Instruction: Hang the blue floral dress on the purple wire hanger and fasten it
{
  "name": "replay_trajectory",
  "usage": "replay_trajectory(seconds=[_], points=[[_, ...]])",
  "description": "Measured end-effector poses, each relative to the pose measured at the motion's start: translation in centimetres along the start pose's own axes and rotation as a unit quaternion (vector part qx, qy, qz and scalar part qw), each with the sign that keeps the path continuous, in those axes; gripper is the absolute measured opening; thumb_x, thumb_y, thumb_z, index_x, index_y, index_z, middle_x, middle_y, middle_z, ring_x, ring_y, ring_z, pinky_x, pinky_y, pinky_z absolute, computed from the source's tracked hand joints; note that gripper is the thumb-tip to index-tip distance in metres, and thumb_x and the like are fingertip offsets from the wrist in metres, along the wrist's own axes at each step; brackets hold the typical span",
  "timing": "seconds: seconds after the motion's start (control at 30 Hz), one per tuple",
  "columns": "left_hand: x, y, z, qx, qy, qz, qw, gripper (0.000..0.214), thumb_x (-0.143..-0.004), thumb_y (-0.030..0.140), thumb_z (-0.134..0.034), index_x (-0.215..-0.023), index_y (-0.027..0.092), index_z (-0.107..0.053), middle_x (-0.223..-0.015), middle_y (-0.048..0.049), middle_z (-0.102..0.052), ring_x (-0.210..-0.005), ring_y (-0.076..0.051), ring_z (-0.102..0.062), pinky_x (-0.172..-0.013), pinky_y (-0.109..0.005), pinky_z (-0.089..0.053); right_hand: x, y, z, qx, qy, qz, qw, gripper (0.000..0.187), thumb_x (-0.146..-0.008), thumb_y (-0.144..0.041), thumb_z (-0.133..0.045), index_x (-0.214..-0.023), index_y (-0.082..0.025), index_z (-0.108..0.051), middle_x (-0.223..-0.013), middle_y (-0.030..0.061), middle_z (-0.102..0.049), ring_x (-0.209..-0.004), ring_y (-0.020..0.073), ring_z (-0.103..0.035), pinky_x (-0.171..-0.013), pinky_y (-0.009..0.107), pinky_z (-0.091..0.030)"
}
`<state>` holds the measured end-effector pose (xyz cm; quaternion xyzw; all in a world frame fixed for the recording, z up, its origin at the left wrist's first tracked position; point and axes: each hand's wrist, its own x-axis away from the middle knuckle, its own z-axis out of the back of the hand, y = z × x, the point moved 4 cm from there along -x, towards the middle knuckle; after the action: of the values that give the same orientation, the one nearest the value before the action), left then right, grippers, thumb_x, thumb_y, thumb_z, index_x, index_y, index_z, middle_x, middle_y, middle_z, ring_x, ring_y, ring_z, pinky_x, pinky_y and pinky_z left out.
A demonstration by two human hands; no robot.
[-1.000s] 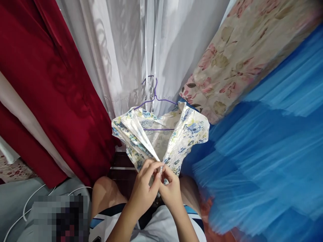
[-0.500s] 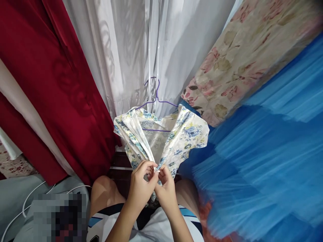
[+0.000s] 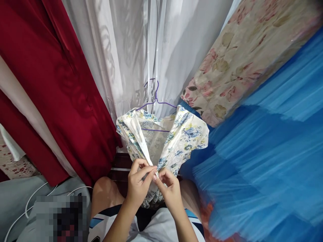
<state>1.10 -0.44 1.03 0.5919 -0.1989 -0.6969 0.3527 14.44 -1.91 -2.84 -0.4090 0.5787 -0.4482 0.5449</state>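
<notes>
A white floral blouse point(image 3: 186, 137) with blue and yellow flowers hangs on a purple wire hanger point(image 3: 156, 97). Its front lies open in a V, and the left edge is folded to show a plain white strip. My left hand point(image 3: 140, 179) pinches the lower end of that strip between thumb and fingers. Beside it, touching fingertips, my right hand point(image 3: 168, 185) pinches the cloth where the two front edges meet. Whatever small fastening may be there is hidden by the fingers. The gathered lower part of the garment bunches below my hands.
White curtains point(image 3: 126, 50) with hanging ribbons fill the back. Red cloth point(image 3: 63, 84) hangs at the left, pink floral cloth point(image 3: 219, 77) and blue tulle point(image 3: 257, 161) at the right. A white cable point(image 3: 27, 201) loops over a grey surface at lower left, beside a blurred patch.
My hands have shifted slightly, with the right fingers spreading a little away from the left. The white strip is drawn straighter, and more gathered cloth shows below the hands.
</notes>
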Motion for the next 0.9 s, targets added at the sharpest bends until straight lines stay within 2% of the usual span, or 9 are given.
replay_trajectory(seconds=[0.13, 0.23, 0.33, 0.43, 0.5, 0.57, 0.67, 0.77, 0.9], points=[[-2.8, -0.2, 0.2, -0.076, 0.027, -0.067, 0.995, 0.014, -0.089, 0.017, -0.063, -0.093, 0.023, -0.075, -0.084, -0.004, -0.055, -0.083, -0.017, -0.057, -0.077, -0.031, -0.05, 0.1, -0.4, 0.5, -0.005, -0.011, -0.014, 1.0, 0.034, -0.086, -0.037, -0.067, -0.067, -0.021, -0.044, -0.062, -0.0051, -0.036, -0.058, 0.0125, -0.033, -0.055, 0.027, -0.026], [-7.4, 0.6, 0.6, -0.136, 0.061, -0.142, 0.979, 0.01, -0.087, 0.018, -0.066, -0.088, 0.023, -0.074, -0.082, -0.004, -0.061, -0.083, -0.018, -0.057, -0.081, -0.034, -0.048, 0.3, -0.6, 0.7, -0.008, -0.021, -0.021, 1.0, 0.036, -0.087, -0.038, -0.066, -0.066, -0.022, -0.041, -0.061, -0.0052, -0.034, -0.057, 0.0123, -0.031, -0.054, 0.027, -0.025], [-12.9, 2.0, 1.0, -0.166, 0.071, -0.211, 0.961, 0.008, -0.088, 0.022, -0.066, -0.087, 0.023, -0.074, -0.094, -0.005, -0.071, -0.094, -0.021, -0.059, -0.09, -0.039, -0.046, 0.6, -0.7, 0.9, -0.02, -0.023, -0.024, 0.999, 0.037, -0.088, -0.04, -0.065, -0.066, -0.022, -0.04, -0.063, -0.0046, -0.034, -0.058, 0.0129, -0.032, -0.055, 0.027, -0.026], [-17.4, 3.4, 1.2, -0.197, 0.074, -0.252, 0.945, 0.011, -0.091, 0.027, -0.064, -0.085, 0.023, -0.072, -0.109, -0.0045, -0.073, -0.109, -0.024, -0.059, -0.099, -0.045, -0.041, 0.8, -1.1, 1.4, -0.021, -0.022, -0.019, 0.999, 0.038, -0.088, -0.042, -0.064, -0.066, -0.022, -0.04, -0.064, -0.004, -0.036, -0.06, 0.0137, -0.034, -0.057, 0.027, -0.028], [-19.4, 3.8, 1.3, -0.205, 0.077, -0.262, 0.94, 0.015, -0.092, 0.03, -0.061, -0.085, 0.021, -0.071, -0.113, -0.0044, -0.073, -0.11, -0.024, -0.06, -0.1, -0.045, -0.04, 0.9, -1.1, 1.8, -0.019, -0.024, -0.014, 0.999, 0.038, -0.088, -0.043, -0.063, -0.067, -0.022, -0.039, -0.066, -0.004, -0.036, -0.061, 0.0138, -0.033, -0.058, 0.027, -0.029], [-20.5, 3.9, 1.4, -0.2, 0.08, -0.255, 0.943, 0.018, -0.094, 0.032, -0.059, -0.086, 0.02, -0.071, -0.104, -0.0042, -0.075, -0.1, -0.021, -0.065, -0.099, -0.042, -0.04, 1.0, -0.7, 2.0, -0.009, -0.031, -0.014, 0.999, 0.038, -0.088, -0.042, -0.063, -0.067, -0.022, -0.038, -0.067, -0.004, -0.035, -0.062, 0.0139, -0.033, -0.059, 0.027, -0.029], [-20.7, 3.3, 1.7, -0.182, 0.086, -0.232, 0.952, 0.021, -0.095, 0.034, -0.058, -0.088, 0.019, -0.071, -0.082, -0.0007, -0.074, -0.077, -0.016, -0.065, -0.095, -0.036, -0.042, 1.2, 0.5, 2.3, 0.011, -0.052, -0.031, 0.998, 0.038, -0.088, -0.042, -0.063, -0.068, -0.022, -0.038, -0.066, -0.0042, -0.034, -0.063, 0.0141, -0.033, -0.06, 0.027, -0.028], [-20.2, 2.8, 1.9, -0.173, 0.088, -0.217, 0.957, 0.022, -0.094, 0.036, -0.059, -0.087, 0.02, -0.071, -0.081, -0.0002, -0.074, -0.077, -0.015, -0.065, -0.09, -0.032, -0.044, 1.3, 1.5, 2.8, 0.022, -0.062, -0.051, 0.997, 0.038, -0.088, -0.043, -0.063, -0.068, -0.022, -0.038, -0.065, -0.0045, -0.035, -0.063, 0.014, -0.033, -0.06, 0.026, -0.027], [-19.8, 3.0, 2.4, -0.176, 0.121, -0.223, 0.951, 0.021, -0.094, 0.035, -0.059, -0.084, 0.019, -0.07, -0.083, -0.0019, -0.073, -0.082, -0.017, -0.065, -0.089, -0.032, -0.045, 1.1, 1.3, 3.5, 0.05, -0.078, -0.058, 0.994, 0.037, -0.087, -0.042, -0.064, -0.069, -0.022, -0.039, -0.065, -0.0044, -0.037, -0.064, 0.0141, -0.035, -0.06, 0.026, -0.028]])
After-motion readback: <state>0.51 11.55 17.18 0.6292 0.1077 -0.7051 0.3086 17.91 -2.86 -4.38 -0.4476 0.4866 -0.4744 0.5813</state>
